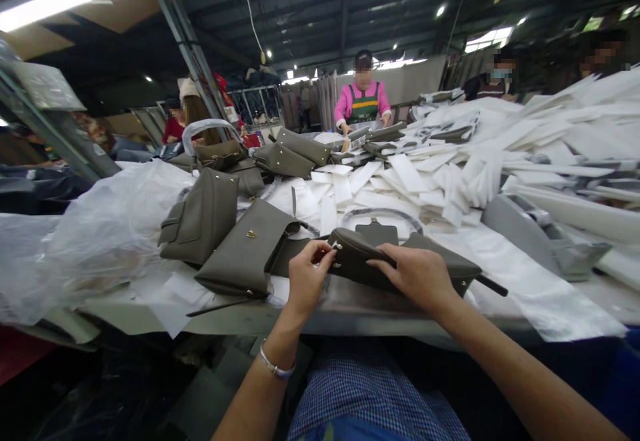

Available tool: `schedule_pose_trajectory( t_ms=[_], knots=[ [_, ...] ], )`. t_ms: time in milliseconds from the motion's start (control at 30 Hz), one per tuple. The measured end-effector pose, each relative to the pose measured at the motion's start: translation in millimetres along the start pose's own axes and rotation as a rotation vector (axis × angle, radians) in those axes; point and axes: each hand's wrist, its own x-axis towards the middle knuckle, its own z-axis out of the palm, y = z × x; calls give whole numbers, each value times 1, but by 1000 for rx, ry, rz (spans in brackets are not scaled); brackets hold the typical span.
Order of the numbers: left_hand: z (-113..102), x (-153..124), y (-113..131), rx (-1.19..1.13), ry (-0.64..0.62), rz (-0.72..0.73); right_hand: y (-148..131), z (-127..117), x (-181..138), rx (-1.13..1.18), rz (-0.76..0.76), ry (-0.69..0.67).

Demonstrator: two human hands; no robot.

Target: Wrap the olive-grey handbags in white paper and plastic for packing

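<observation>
An olive-grey leather handbag lies on its side near the table's front edge. My left hand pinches the bag's left end, by a small metal fitting. My right hand rests on top of the bag with its fingers curled over the flap. A thin silver bracelet sits on my left wrist. Just left of my hands lies another olive bag with a brass stud, and beyond it a third bag.
Clear plastic bags pile up at the left. White paper strips heap across the middle and right. More olive bags lie further back. A person in a pink top works at the far end; other people stand at the right.
</observation>
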Motion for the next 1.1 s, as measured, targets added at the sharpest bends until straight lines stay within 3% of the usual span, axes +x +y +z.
schedule_pose_trajectory(
  t_ms=[333,600,767,933,1100],
  knots=[
    [2,6,9,52,19,22,1,3,0,-2,3,-4],
    [-6,21,14,151,-191,54,0,3,0,34,-27,-26],
    [-3,1,10,34,-280,47,3,3,2,19,-3,-13],
    [-5,-7,-2,-67,-32,11,6,4,3,24,5,-14],
    [-3,5,1,34,4,73,5,4,3,38,-12,-10]
  ],
)
